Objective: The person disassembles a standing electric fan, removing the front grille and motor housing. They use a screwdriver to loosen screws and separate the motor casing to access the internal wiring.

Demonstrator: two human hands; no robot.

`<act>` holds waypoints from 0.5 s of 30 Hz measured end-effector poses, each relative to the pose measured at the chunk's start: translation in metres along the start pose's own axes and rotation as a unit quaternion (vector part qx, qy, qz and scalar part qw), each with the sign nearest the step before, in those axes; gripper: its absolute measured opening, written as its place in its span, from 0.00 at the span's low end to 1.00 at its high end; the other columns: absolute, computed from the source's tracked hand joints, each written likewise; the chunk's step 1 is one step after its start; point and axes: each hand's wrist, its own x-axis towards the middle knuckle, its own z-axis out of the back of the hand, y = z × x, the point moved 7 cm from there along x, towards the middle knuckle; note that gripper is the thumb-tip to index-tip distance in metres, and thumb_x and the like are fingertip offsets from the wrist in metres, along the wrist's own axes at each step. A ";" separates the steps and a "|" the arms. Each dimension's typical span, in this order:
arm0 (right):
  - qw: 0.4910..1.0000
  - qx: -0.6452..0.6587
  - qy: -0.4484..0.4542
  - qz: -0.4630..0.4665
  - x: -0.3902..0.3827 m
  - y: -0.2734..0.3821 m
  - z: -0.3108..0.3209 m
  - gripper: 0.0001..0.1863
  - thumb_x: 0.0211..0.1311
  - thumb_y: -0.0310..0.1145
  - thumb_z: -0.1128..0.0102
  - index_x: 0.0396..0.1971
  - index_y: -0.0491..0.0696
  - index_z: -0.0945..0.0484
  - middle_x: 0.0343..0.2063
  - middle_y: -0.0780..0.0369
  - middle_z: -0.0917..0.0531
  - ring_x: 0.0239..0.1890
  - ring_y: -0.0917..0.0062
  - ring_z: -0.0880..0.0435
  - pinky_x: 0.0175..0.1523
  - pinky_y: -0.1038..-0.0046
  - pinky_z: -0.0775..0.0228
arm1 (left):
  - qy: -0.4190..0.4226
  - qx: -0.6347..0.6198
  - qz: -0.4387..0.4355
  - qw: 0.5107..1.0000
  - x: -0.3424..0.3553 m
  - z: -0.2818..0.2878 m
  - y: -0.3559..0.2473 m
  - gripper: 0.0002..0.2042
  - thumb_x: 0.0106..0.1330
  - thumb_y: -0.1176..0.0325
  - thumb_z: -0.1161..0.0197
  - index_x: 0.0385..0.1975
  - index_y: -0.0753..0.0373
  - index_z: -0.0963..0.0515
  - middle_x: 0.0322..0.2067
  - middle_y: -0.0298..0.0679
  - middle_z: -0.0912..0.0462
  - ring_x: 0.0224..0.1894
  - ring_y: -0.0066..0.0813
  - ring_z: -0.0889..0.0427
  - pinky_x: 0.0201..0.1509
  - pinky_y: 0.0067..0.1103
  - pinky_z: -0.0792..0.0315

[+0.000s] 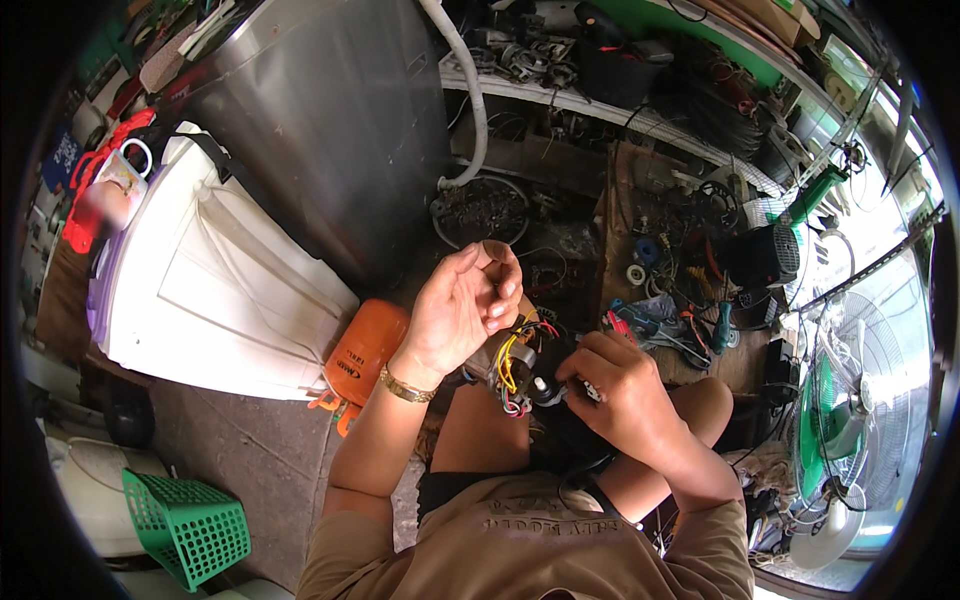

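Observation:
My left hand (465,305) is raised in front of me, with its palm turned up and its fingers curled in toward the thumb. Whatever sits between those fingertips, if anything, is too small to name. Below it, at my lap, rests what looks like a fan motor (545,388) with a dark body and a pale knob on top. Yellow, red and white wires (507,372) loop out of its left side. At the motor's right edge, my right hand (615,388) has its fingers bent and pressed together. A small light-coloured piece shows under them, its kind unclear.
An orange container (368,350) and a white appliance (235,280) stand to the left. A low wooden board (625,215) at the right bears pliers, a screwdriver and loose parts. A caged fan (850,400) stands far right, a green basket (190,525) at the lower left.

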 end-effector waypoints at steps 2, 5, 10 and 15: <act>1.000 -0.001 0.002 -0.024 0.001 -0.004 0.000 0.10 0.46 0.23 0.32 0.30 0.44 0.22 0.29 0.58 0.22 0.34 0.61 0.20 0.39 0.63 0.26 | 0.008 -0.004 0.000 1.000 0.000 0.000 0.000 0.18 0.75 0.54 0.55 0.43 0.63 0.27 0.29 0.35 0.32 0.27 0.22 0.37 0.30 0.18 0.38; 0.998 0.001 0.022 -0.066 -0.002 -0.015 -0.001 0.10 0.48 0.26 0.32 0.29 0.44 0.24 0.28 0.57 0.23 0.34 0.60 0.20 0.38 0.61 0.27 | 0.010 -0.006 0.000 1.000 0.000 0.001 0.000 0.18 0.75 0.54 0.55 0.43 0.63 0.27 0.29 0.35 0.32 0.27 0.22 0.37 0.30 0.18 0.38; 0.998 -0.028 0.033 -0.051 -0.006 -0.019 -0.001 0.11 0.48 0.29 0.31 0.26 0.43 0.25 0.28 0.57 0.23 0.34 0.60 0.21 0.38 0.61 0.27 | 0.001 0.005 -0.003 1.000 0.000 0.001 0.000 0.18 0.74 0.54 0.54 0.43 0.63 0.27 0.28 0.35 0.32 0.27 0.22 0.37 0.30 0.18 0.38; 0.997 -0.068 0.020 -0.017 -0.003 -0.009 0.002 0.09 0.48 0.27 0.33 0.26 0.43 0.25 0.27 0.58 0.24 0.34 0.62 0.23 0.39 0.62 0.27 | -0.002 0.018 0.002 1.000 0.001 -0.001 0.002 0.17 0.74 0.54 0.54 0.43 0.63 0.27 0.28 0.35 0.32 0.26 0.22 0.37 0.30 0.18 0.38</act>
